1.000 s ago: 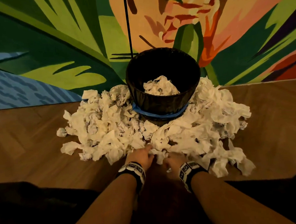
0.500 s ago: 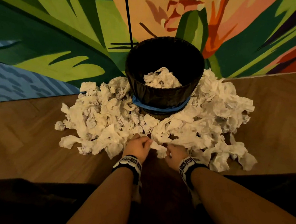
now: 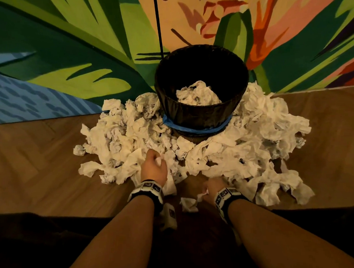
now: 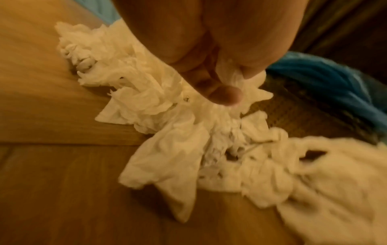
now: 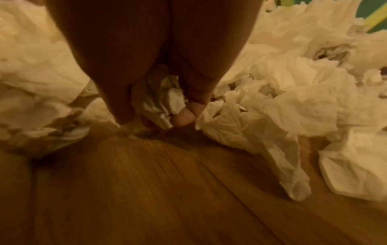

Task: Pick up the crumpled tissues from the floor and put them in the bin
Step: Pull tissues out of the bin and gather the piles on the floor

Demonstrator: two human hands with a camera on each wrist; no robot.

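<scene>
The left hand (image 3: 153,168) is curled into a loose fist at the near edge of the pile, and its wrist view shows thumb and fingers (image 4: 225,97) pinching a wad of crumpled tissue (image 4: 240,77) whose loose corners trail down onto the sheets below. The right hand (image 3: 211,188) sits nearer the body, also curled, and its own camera shows a small tight ball of tissue (image 5: 165,101) caught between thumb and fingers just above the wooden floor (image 5: 146,190). Around both hands lies the heap of crumpled tissues (image 3: 255,145), which rings the front and both sides of the dark woven bin (image 3: 200,116); a few tissues already lie inside the bin (image 3: 198,95), and one stray scrap (image 3: 188,204) lies on the floor between the wrists. A blue band (image 3: 196,129), seemingly the edge of a bin liner, wraps the bin low down. The paper should weigh almost nothing and give under any squeeze, so grip strength is no concern; the trouble is likely to be that the thin sheets cling and snag, dragging neighbours along or tearing if pulled by a corner. Bunching a handful from the thick middle of a clump, rather than plucking at an edge, looks the surer hold, and a closed fist should keep loose tails from dropping on the way to the bin, which stands just beyond the pile, against the painted wall (image 3: 63,58).
</scene>
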